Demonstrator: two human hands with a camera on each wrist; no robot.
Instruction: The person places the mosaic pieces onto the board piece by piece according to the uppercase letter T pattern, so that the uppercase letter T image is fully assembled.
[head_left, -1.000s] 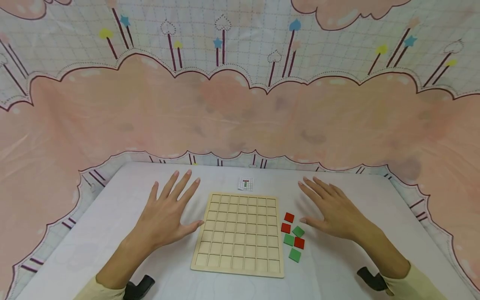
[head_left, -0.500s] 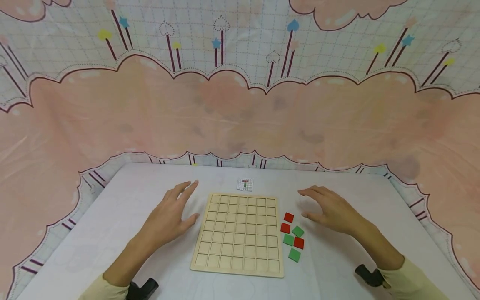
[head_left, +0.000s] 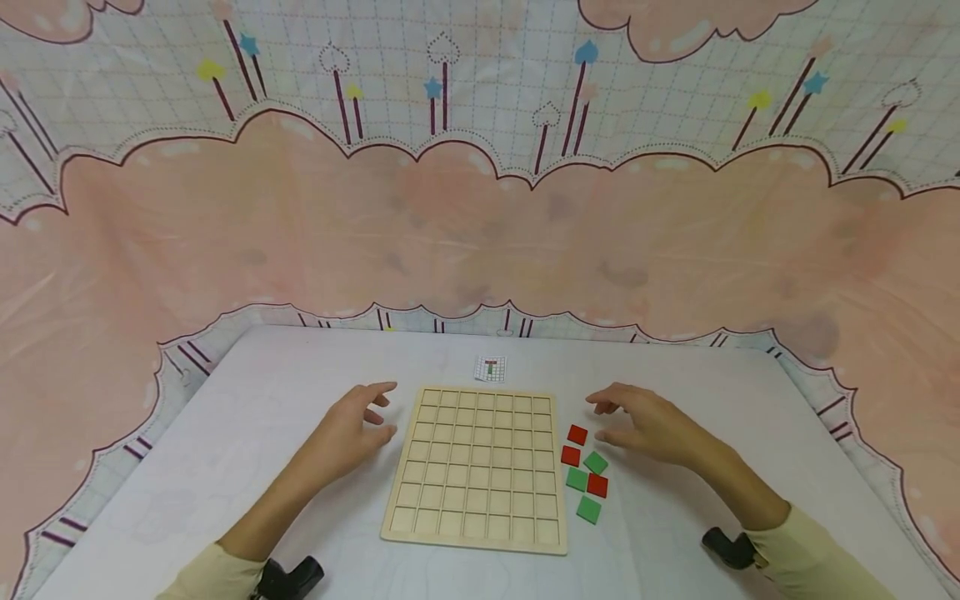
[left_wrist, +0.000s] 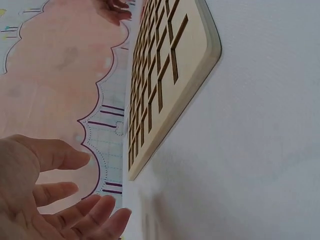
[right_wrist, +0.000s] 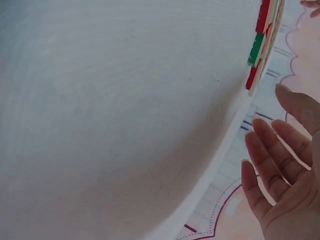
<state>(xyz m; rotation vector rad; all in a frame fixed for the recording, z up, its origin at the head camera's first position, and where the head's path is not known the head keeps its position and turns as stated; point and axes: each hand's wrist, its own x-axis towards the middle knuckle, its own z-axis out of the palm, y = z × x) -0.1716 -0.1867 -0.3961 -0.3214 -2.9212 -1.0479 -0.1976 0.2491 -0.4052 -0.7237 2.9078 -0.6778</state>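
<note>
A pale wooden grid board (head_left: 480, 543) lies flat between the two hands, its squares bare. Left of it hovers my left hand (head_left: 347, 433), fingers loosely bent and thumb apart, holding nothing. My right hand (head_left: 651, 425) hangs on the other side, also relaxed with nothing in it, close to the small square tiles. Red tiles (head_left: 577, 435) and green tiles (head_left: 588, 509) lie loose along the board's right edge. In the left wrist view the palm of the left hand (left_wrist: 55, 195) faces the board's corner. The right wrist view has the right hand (right_wrist: 285, 175) with fingers spread.
Behind the board lies a small card (head_left: 491, 369) printed with a grid and a red and green T shape. A white cloth covers the table (head_left: 187, 450). A patterned pink and white curtain (head_left: 480, 225) rises behind it. Each wrist wears a black camera mount (head_left: 291, 577).
Both hands have drawn slightly back toward the person, and their spread fingers have relaxed into a loose bend. The board, tiles and card keep their places.
</note>
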